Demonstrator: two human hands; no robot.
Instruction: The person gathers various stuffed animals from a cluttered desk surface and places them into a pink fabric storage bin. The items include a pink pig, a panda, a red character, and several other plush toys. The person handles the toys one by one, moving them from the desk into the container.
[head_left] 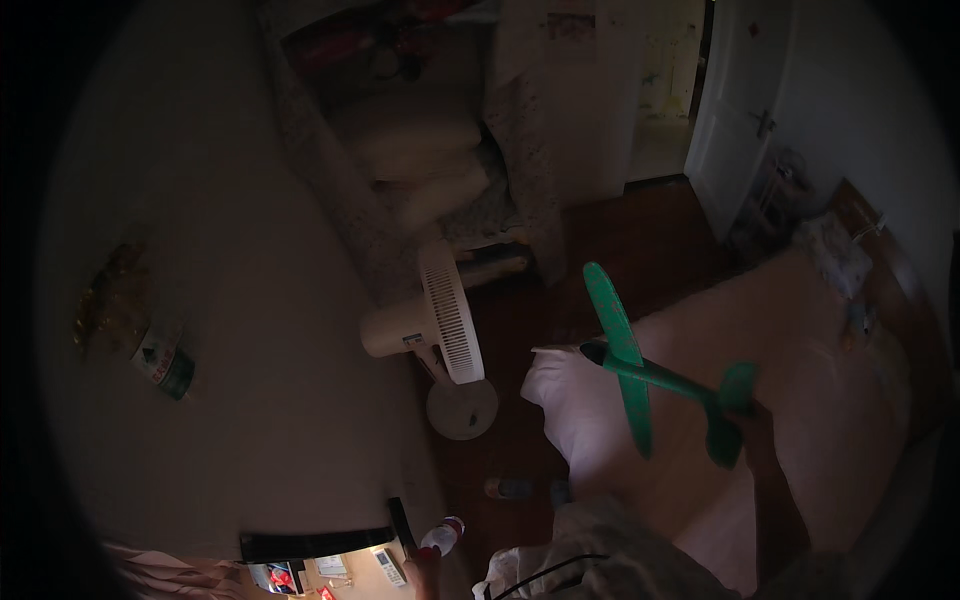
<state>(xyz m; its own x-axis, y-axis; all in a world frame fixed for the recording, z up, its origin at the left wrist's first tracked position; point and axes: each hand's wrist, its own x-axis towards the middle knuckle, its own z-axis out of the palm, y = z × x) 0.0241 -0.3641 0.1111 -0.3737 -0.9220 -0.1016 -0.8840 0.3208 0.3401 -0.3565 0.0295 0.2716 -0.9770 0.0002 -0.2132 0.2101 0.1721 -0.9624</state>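
A green toy glider plane (pixel 655 376) with a dark nose is raised over the bed, nose pointing left. My right hand (pixel 755 425) grips it at the tail, the arm coming up from the lower right. At the lower edge, my left hand (pixel 425 568) is closed at the near end of a small clear plastic bottle (pixel 440 537) with a reddish cap. Dim light blurs the fingers of that hand.
A white standing fan (pixel 450 315) with a round base is left of the bed (pixel 700 330). Behind are a curtained alcove with pillows (pixel 425 140) and a white door (pixel 740 110) standing open. A lit surface with a remote (pixel 388 567) is at lower left.
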